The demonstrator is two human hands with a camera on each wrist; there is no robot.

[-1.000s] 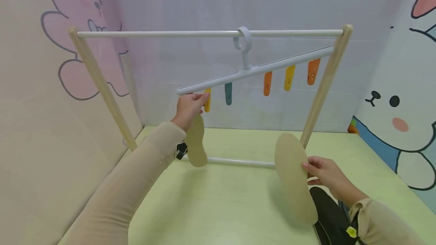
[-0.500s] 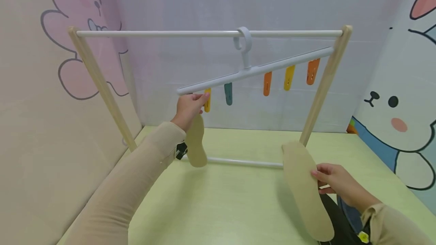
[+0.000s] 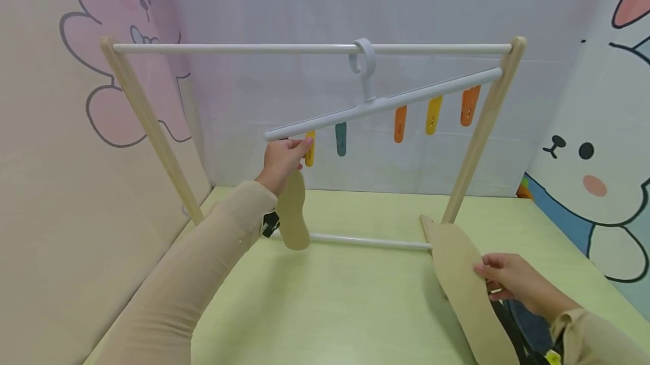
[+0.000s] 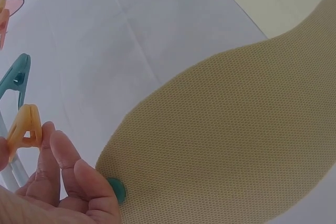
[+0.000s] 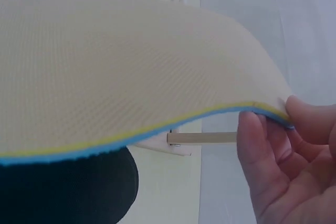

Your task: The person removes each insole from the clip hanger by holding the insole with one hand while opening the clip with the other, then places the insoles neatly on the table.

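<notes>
My left hand (image 3: 283,163) is at the low left end of a white clip hanger (image 3: 406,97), pinching a yellow clip (image 4: 27,127) between thumb and finger. Just beside those fingers hangs a beige insole (image 4: 226,124), its upper end by a teal clip (image 4: 118,190) mostly hidden behind the hand. At the lower right, my right hand (image 3: 520,283) holds a second beige insole (image 3: 464,280) by its edge, thumb on the face. The right wrist view shows this insole's edge (image 5: 152,128) layered yellow and blue.
The hanger's hook sits on the white top rail (image 3: 228,48) of a wooden-sided rack (image 3: 477,139). Right of my left hand, a teal clip (image 3: 341,139), orange clips (image 3: 400,124) and another yellow clip (image 3: 433,115) hang from the bar. A dark rounded item (image 5: 68,187) lies under the right insole.
My right hand has moved down and to the right with its insole, uncovering the rack's right foot. The left hand stays on the yellow clip.
</notes>
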